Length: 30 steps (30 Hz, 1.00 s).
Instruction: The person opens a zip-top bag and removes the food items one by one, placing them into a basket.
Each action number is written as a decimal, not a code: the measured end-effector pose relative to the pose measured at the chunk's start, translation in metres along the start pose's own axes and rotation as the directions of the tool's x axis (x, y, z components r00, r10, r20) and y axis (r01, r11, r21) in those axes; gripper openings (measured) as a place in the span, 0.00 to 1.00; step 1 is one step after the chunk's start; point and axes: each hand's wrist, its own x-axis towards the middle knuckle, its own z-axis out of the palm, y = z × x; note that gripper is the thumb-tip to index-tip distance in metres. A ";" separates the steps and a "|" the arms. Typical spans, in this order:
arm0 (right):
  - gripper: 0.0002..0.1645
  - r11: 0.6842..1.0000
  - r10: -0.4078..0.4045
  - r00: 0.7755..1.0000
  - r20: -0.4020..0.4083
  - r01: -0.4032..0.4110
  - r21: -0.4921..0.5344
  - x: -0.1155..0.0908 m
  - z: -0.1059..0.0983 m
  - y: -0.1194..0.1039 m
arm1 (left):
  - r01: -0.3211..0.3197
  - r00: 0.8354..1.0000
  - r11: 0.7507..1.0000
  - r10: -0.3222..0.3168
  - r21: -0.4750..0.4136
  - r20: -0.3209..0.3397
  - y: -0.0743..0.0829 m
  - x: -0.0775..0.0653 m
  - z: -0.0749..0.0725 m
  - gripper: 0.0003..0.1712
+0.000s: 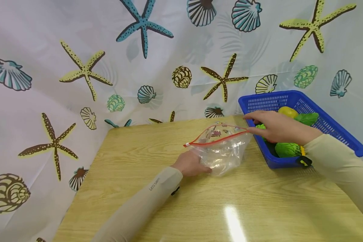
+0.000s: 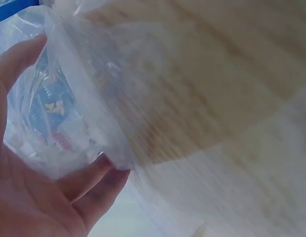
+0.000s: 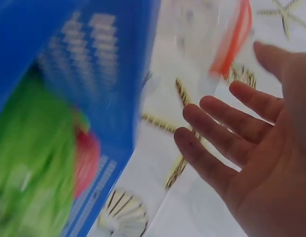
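Observation:
A clear plastic zip bag (image 1: 225,156) with a red-orange closure strip stands on the table, its mouth partly spread. My left hand (image 1: 192,163) holds the bag's left side. In the left wrist view, the thumb (image 2: 22,57) and the fingers (image 2: 101,190) curve around the thin plastic. Over the near-left rim of the blue basket (image 1: 332,122), my right hand (image 1: 278,127) hovers beside the bag's right end. The right wrist view has its fingers (image 3: 222,131) spread and holding nothing. Leafy green produce (image 3: 32,163) and a red item (image 3: 87,163) are blurred there.
Inside the basket lie a yellow fruit (image 1: 287,111), a green leafy piece (image 1: 307,118) and a bumpy green vegetable (image 1: 287,150). A curtain (image 1: 157,74) printed with starfish and shells hangs behind the wooden table (image 1: 133,151).

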 end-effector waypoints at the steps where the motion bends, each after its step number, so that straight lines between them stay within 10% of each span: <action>1: 0.35 1.000 -0.012 1.000 0.013 0.012 0.005 0.004 0.003 -0.006 | -0.006 1.000 1.000 0.006 -0.003 -0.030 0.000 0.001 -0.001 0.57; 10: 0.48 0.997 -0.055 0.998 0.025 0.057 -0.053 0.023 0.016 -0.037 | -0.055 0.954 0.998 0.059 0.022 -0.292 -0.009 0.014 -0.019 0.63; 16: 0.44 0.948 -0.244 0.961 -0.128 0.209 -0.242 0.023 0.032 -0.046 | -0.091 0.962 0.996 0.087 0.000 -0.257 -0.038 0.016 -0.044 0.80; 21: 0.41 0.877 -0.370 0.913 -0.170 0.283 -0.389 0.014 0.044 -0.053 | 0.014 0.965 0.998 0.003 0.065 -0.261 -0.060 0.012 -0.076 0.55; 25: 0.41 0.858 -0.361 0.924 -0.123 0.278 -0.432 0.005 0.052 -0.058 | -0.059 0.949 0.991 0.017 -0.122 -0.316 -0.049 0.005 -0.087 0.30; 30: 0.39 0.855 -0.311 0.950 -0.031 0.265 -0.445 -0.001 0.067 -0.064 | -0.107 0.971 0.986 0.076 -0.128 -0.228 -0.019 0.002 -0.073 0.38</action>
